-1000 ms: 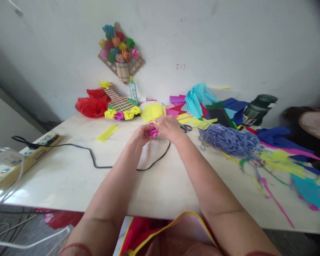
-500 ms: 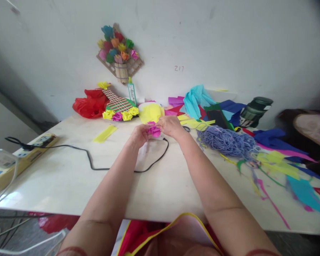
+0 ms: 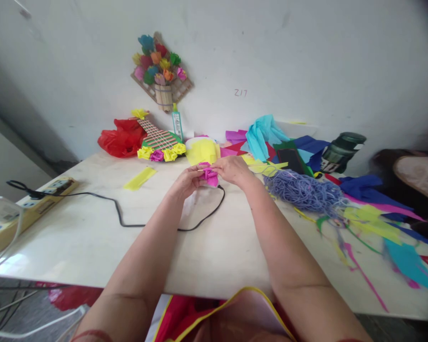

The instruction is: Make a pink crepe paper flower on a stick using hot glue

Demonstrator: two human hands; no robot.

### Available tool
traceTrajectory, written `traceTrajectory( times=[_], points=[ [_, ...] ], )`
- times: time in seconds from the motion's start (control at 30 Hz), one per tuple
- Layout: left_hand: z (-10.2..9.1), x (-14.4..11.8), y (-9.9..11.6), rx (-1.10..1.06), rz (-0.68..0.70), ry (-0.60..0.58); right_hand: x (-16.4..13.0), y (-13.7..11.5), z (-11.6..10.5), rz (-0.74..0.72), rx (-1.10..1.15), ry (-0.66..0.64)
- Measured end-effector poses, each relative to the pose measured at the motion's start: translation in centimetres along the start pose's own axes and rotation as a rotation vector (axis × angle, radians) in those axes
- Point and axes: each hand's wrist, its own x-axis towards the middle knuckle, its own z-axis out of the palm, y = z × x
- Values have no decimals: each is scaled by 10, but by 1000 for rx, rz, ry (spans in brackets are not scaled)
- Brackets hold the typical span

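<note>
Head view: left hand point(image 3: 186, 181) and right hand point(image 3: 232, 170) both pinched closed on a pink paper flower point(image 3: 210, 175) above the table point(image 3: 92, 237).

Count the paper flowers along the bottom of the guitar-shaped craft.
4: yellow flower leftmost, magenta flower next, then yellow and yellow at the right end. Others may be hidden behind.

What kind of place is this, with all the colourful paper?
Probably a craft table in a home or small workshop. Both hands shape a pink paper flower, cut coloured paper scraps litter the table, and a finished paper-flower decoration hangs on the wall.
</note>
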Motion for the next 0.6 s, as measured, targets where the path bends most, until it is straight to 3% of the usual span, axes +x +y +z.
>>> traceTrajectory(
  times=[0.6],
  points=[
    [-6, -1, -4, 83, 46, -97, -4, 1, -9, 48, -16, -22]
  ],
)
